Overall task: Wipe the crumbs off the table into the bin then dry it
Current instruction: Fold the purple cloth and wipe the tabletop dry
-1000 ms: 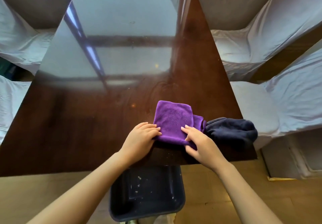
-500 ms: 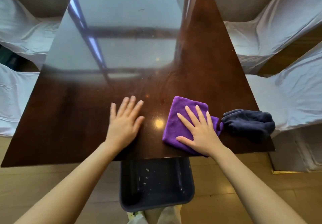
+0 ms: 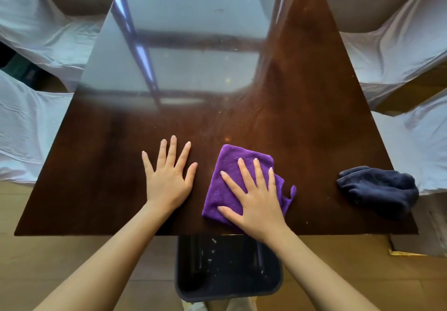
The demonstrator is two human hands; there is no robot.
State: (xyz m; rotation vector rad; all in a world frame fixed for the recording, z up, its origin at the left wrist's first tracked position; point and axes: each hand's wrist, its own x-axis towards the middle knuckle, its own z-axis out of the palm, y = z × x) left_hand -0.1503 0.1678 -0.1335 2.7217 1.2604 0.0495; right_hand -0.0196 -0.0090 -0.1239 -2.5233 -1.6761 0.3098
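Note:
A folded purple cloth (image 3: 231, 165) lies on the glossy dark brown table (image 3: 302, 117), close to its near edge. My right hand (image 3: 256, 199) presses flat on the cloth with fingers spread. To the left of the cloth my left hand (image 3: 169, 177) rests flat on the bare wood, fingers apart, holding nothing. A dark bin (image 3: 227, 272) stands on the floor under the near edge, below the cloth, with pale crumbs inside. A crumpled dark navy cloth (image 3: 379, 189) sits at the table's near right corner, apart from the purple one.
White-covered chairs (image 3: 396, 52) stand along the right side and more white covers (image 3: 26, 122) along the left. The far half of the table reflects a window. Fine specks and streaks show around the middle of the table. The floor is light wood.
My left hand let go of the purple cloth and moved left to lie flat on the table. My right hand flattened on the cloth, which slid left, away from the navy cloth.

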